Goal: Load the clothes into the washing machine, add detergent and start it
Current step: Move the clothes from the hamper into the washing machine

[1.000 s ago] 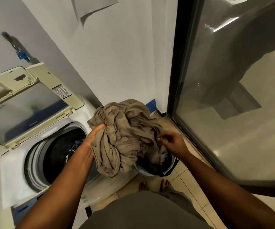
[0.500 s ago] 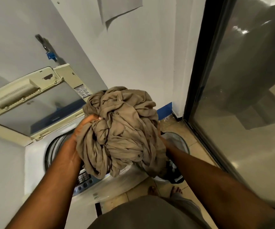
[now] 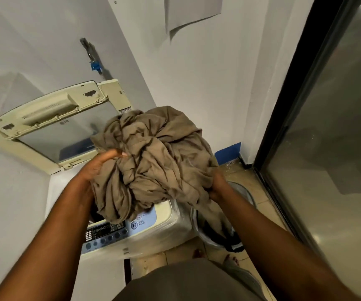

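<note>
A big crumpled bundle of tan cloth [image 3: 153,161] hangs in the air over the top-loading washing machine [image 3: 153,233]. My left hand [image 3: 97,164] grips its left side and my right hand [image 3: 217,185] grips its lower right side. The bundle hides most of the drum opening. The machine's lid [image 3: 51,127] stands open against the wall. Its blue control panel [image 3: 114,233] shows below the bundle. A laundry basket [image 3: 220,233] with dark clothes inside sits on the floor right of the machine, under my right arm.
White walls close in at the left and behind the machine. A water tap [image 3: 93,61] with a blue fitting is on the wall above the lid. A dark-framed glass door [image 3: 327,148] fills the right side. Tiled floor [image 3: 259,192] lies between basket and door.
Both hands have lifted the tan bundle out of the basket and carried it left and up, over the machine's opening. The view has turned toward the machine.
</note>
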